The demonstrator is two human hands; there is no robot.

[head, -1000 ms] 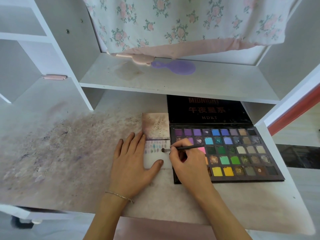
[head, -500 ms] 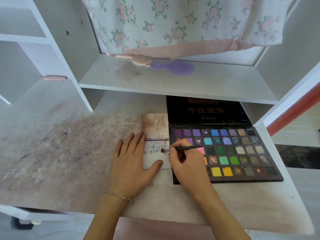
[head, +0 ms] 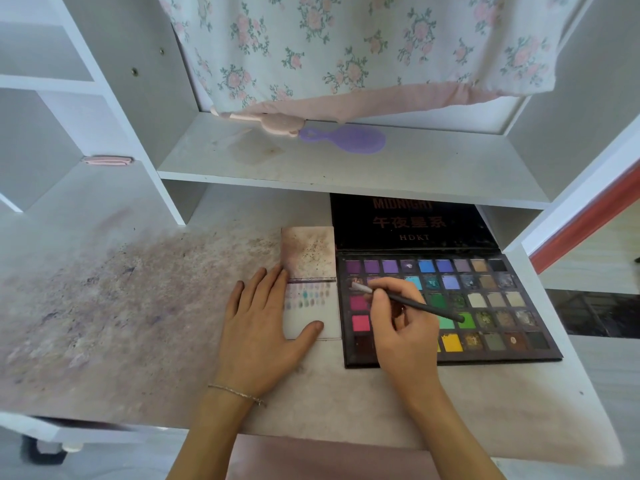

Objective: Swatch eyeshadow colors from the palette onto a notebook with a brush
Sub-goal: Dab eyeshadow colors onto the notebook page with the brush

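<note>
I see open desk surface (head: 114, 306) to the left of my left hand (head: 263, 327), which lies across the notebook (head: 311, 296). The shelf (head: 346, 171) overhangs the palette (head: 446, 306) lid behind, and a white upright panel (head: 571, 216) closes the right side.

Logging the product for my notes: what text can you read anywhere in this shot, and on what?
"MIDNIGHT": top of the open palette lid, partly shadowed by the shelf.
"午夜星系": lid, middle line.
"HDKT": lid, bottom line.
Notebook: colour swatches only, no writing legible.
</note>
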